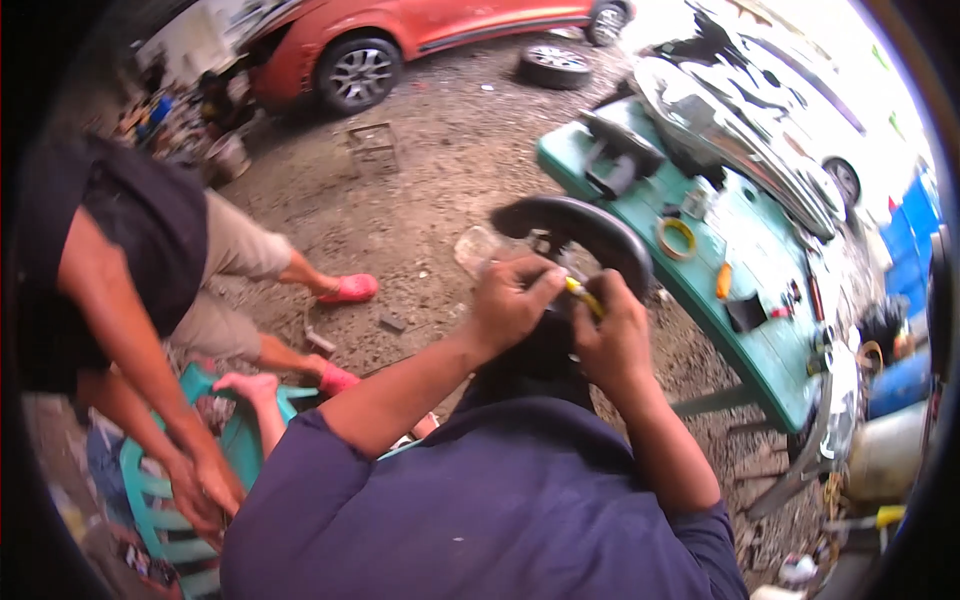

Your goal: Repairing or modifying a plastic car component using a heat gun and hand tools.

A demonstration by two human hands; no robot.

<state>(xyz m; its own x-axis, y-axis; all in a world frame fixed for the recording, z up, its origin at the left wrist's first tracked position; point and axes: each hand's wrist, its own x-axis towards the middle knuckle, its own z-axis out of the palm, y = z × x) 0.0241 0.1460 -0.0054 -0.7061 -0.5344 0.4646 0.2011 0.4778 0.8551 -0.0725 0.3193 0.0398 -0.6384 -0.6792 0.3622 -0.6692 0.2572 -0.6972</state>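
A black steering wheel (610,230) rests over my lap, its curved rim arching beyond my hands. My right hand (615,335) is closed around a small yellow tube-like piece (575,285), held slantwise above the wheel. Close by, my left hand (512,305) has its thumb and fingers pinched together at the wheel's left side, near the yellow piece's tip. What that pinch holds, if anything, is too small to make out. My fingers and the wheel's dark centre hide some of the detail between them.
At right stands a green plastic table (690,290) with a roll of tape (676,239), an orange-handled tool (723,281) and car parts. A co-worker (150,250) leans over a green chair (150,500) at left. A red car (430,30) and loose wheel (555,68) are beyond.
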